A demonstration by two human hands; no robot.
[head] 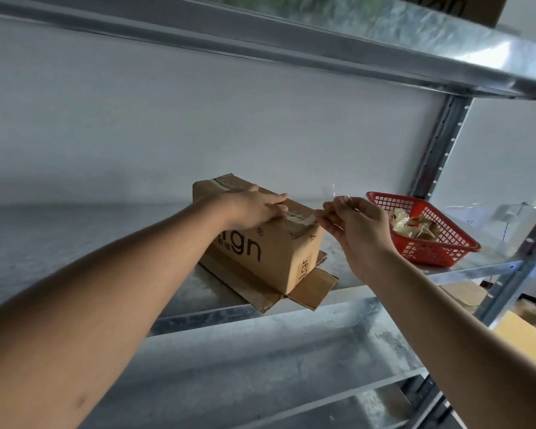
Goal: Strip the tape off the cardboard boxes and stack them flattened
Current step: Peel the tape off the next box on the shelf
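Left hand (254,209) pressed flat on top of the cardboard box (266,243), fingers straight. Right hand (358,230) just right of it, pinching clear tape (304,215) peeled off the box top. Red basket (427,230) further right, crumpled tape inside.

Brown cardboard box (273,252) with black print stands on flattened cardboard (310,289) at my shelf's edge; clear tape (300,215) along its top seam lifts at the near end.
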